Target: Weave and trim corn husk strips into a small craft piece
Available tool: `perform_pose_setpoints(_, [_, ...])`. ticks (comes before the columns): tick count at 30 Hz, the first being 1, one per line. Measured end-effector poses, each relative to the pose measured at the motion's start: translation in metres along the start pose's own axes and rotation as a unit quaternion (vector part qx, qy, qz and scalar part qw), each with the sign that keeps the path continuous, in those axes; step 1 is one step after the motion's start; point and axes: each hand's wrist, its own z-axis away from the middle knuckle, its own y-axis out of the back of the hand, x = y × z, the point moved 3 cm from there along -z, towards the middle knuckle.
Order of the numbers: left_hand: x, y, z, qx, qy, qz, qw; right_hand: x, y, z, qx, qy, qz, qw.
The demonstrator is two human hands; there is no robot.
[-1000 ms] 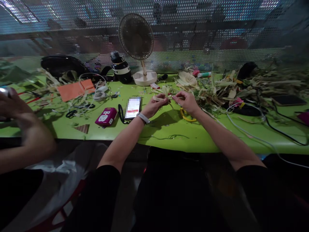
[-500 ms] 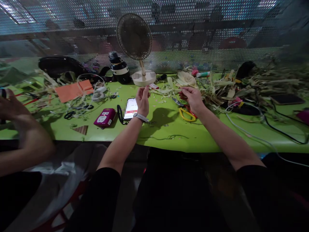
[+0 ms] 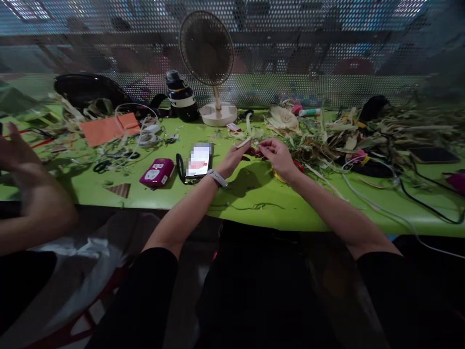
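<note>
My left hand (image 3: pixel 234 159), with a pale watch band on its wrist, is closed over the green table. A pale strip that looks like dried corn husk (image 3: pixel 244 142) lies along its thumb and fingers. Fingertips of my right hand (image 3: pixel 278 156) are pinched together close to the left fingertips; what they hold is too small to make out. Partly hidden under the right hand are yellow handles (image 3: pixel 279 175) and a red handle (image 3: pixel 299 166). Another long pale strip (image 3: pixel 326 181) runs out beyond the right forearm.
A fan (image 3: pixel 218 114), a dark bottle (image 3: pixel 183 104) and a lit phone (image 3: pixel 199 160) stand or lie ahead. Nearby is a purple box (image 3: pixel 157 173). Husks (image 3: pixel 341 135) heap on the right among cables. Another person's hand (image 3: pixel 16 150) is at the left, near black scissors (image 3: pixel 103 166).
My hands have come together from apart, the left moving right and the right moving left. A long pale strip now shows beside the right forearm. The view has shifted slightly.
</note>
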Motion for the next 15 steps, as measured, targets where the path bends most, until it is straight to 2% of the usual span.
perform_pose_setpoints(3, [0.001, 0.003, -0.002, 0.01, -0.021, 0.054, 0.998, 0.0, -0.004, 0.003, -0.028, 0.022, 0.035, 0.999])
perform_pose_setpoints(8, [0.002, 0.003, -0.001, 0.045, -0.03, 0.078, 0.995, -0.007, -0.006, 0.007, -0.069, 0.107, 0.143, 0.982])
perform_pose_setpoints(11, [0.001, 0.004, 0.0, 0.055, -0.019, 0.073, 0.996, -0.012, -0.005, 0.009, -0.074, 0.171, 0.265, 0.946])
perform_pose_setpoints(15, [0.0, 0.003, -0.001, 0.039, 0.001, 0.081, 0.996, -0.022, 0.003, 0.006, -0.013, 0.226, 0.394, 0.891])
